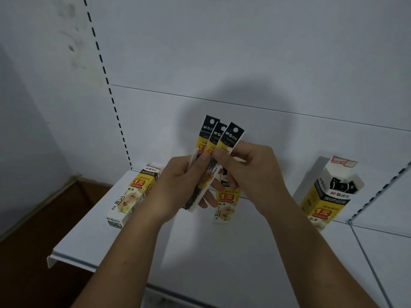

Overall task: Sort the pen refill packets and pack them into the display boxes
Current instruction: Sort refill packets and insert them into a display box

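One white shelf (200,252) fills the lower half of my feed, and a pale back panel (244,52) rises behind it. A slotted upright (104,70) runs down that panel from twelve o'clock toward nine o'clock.

At three o'clock from the hands, the open display box (320,203) stands on end against the panel. Its top flaps are spread and the boxed packets (340,185) show their black ends inside. At nine o'clock from the hands, the left display box (129,196) lies flat near the shelf's left end, yellow-and-white print facing up. I cannot tell whether a second carton sits close behind it. The middle display box (225,205) lies at six o'clock, partly hidden by the fingers.

Both hands meet at the centre of the frame, above the shelf. The left hand (180,187) is wrapped round the lower part of the held packets (220,136), thumb laid across their front. The right hand (253,170) pinches the same bundle just under the printed headers, fingers curled in tight.

I count three held packets, fanned out. Their black punched tops point toward twelve o'clock, clear of every box.
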The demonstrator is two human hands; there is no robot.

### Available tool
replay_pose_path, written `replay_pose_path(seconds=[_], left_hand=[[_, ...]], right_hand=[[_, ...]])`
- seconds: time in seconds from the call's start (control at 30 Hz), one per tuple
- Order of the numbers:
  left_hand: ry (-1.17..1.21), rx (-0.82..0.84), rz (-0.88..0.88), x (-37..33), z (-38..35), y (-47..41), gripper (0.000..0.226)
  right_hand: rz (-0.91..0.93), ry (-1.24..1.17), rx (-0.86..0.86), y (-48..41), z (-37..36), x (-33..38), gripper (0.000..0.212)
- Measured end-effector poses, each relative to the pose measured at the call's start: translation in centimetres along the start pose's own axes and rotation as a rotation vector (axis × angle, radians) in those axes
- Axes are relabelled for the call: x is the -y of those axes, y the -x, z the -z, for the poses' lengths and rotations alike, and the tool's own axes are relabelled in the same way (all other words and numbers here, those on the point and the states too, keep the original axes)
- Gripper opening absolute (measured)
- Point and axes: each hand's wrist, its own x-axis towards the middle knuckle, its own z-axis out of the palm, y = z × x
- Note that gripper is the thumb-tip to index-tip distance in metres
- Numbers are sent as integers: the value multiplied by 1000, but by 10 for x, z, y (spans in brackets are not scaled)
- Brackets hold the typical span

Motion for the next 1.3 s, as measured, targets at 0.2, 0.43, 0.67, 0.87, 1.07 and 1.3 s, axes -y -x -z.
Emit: replay_pose_path(seconds=[0.2,0.43,0.67,0.87,1.07,1.3], left_hand=[[9,17,-11,-2,-10,-7,59],[-12,-72,-12,8,-4,-9,61],[-251,-356,-108,34,-1,-18,15],[-162,-87,-80,51,-17,-25,48],[-212,-65,-107,55,-22,-24,30],[-184,-67,-115,56,-24,-22,30]], right_hand=[[10,-15,-39,1,1,-2,7],[104,-46,-311,-7,28,5,10],[293,169,-411,-19,63,19,12],[297,329,-269,-23,55,12,6],[278,328,-231,-24,55,5,10],[276,351,-215,-24,52,4,12]])
